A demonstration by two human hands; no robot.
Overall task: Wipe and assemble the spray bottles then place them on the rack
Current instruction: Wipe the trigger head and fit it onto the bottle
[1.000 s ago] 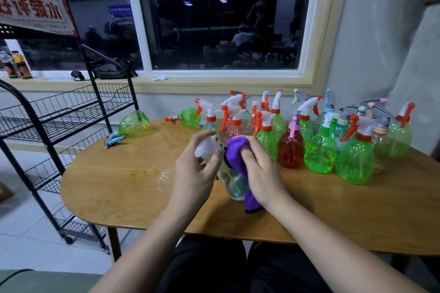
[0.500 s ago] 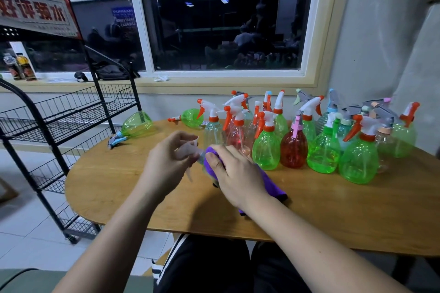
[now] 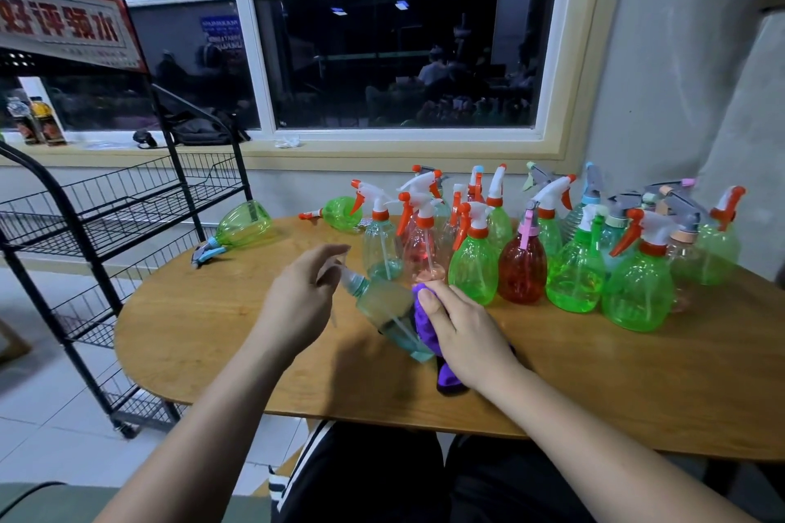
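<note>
Wiping stage: bottle point(image 3: 382, 304) tilted over mid tabletop point(image 3: 191, 331). Right hand point(image 3: 465, 333) grip closed on cloth point(image 3: 424, 321), pressed to bottle. Left hand point(image 3: 297, 301) at its neck, grip blurred, cannot tell. No bottle seen on rack point(image 3: 106, 225) left of tabletop; other bottles point(image 3: 473, 268) wait at tabletop's far side, so judged early

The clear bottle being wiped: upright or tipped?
Tipped: the clear bottle slants, neck toward the left hand, base toward the person, right hand holding the purple cloth on it.
</note>
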